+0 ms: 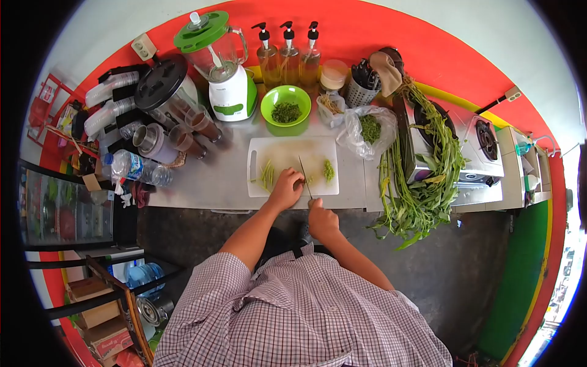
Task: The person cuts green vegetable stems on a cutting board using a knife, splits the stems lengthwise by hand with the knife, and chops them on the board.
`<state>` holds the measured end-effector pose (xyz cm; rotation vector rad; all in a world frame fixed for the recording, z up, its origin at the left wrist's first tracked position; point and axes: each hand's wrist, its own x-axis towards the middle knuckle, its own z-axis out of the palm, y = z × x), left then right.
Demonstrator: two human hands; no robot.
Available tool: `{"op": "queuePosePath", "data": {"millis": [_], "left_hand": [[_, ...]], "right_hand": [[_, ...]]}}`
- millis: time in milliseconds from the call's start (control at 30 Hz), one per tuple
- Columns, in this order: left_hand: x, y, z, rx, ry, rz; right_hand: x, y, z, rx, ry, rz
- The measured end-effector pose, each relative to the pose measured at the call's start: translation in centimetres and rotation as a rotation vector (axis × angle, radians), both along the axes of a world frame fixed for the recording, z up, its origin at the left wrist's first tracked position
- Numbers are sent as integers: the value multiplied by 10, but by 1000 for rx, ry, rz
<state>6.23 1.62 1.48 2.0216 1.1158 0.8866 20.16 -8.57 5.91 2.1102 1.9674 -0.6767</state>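
Observation:
My right hand (323, 221) is wrapped round the handle of a kitchen knife (304, 172). Its narrow blade points away from me over the white cutting board (293, 147). Just left of the blade, my left hand (286, 190) is closed with its fingers curled down at the board's front edge, pinching green stems that it mostly hides. Small green bits show by its fingertips. Several longer green stems (267, 175) lie on the board's left side. A small heap of chopped green pieces (329, 171) sits right of the knife.
Behind the board are a green bowl (286, 129) of chopped greens and a blender (227, 85). A plastic bag of greens (369, 129) stands to the right, beside long leafy stalks (428, 189) hanging over the counter edge near a gas stove (474, 147). A water bottle (137, 168) lies left.

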Motion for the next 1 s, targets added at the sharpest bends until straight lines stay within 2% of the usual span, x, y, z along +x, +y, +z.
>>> {"op": "queuePosePath", "data": {"millis": [167,367,800,867,1000], "left_hand": [[2,-1,-4,62,-19,42],[1,0,-8,82,-8,44],[-2,5,-11,41,-13,37],[-4,7,-11,24,9,28],[-7,12,-6,-28,22,5]], "right_hand": [[-2,8,-1,-62,0,-38],[-4,6,-1,-6,43,-31],[-5,5,-4,-24,34,-40],[-5,9,2,-26,-14,39],[-9,6,-6,-17,27,-9]]}}
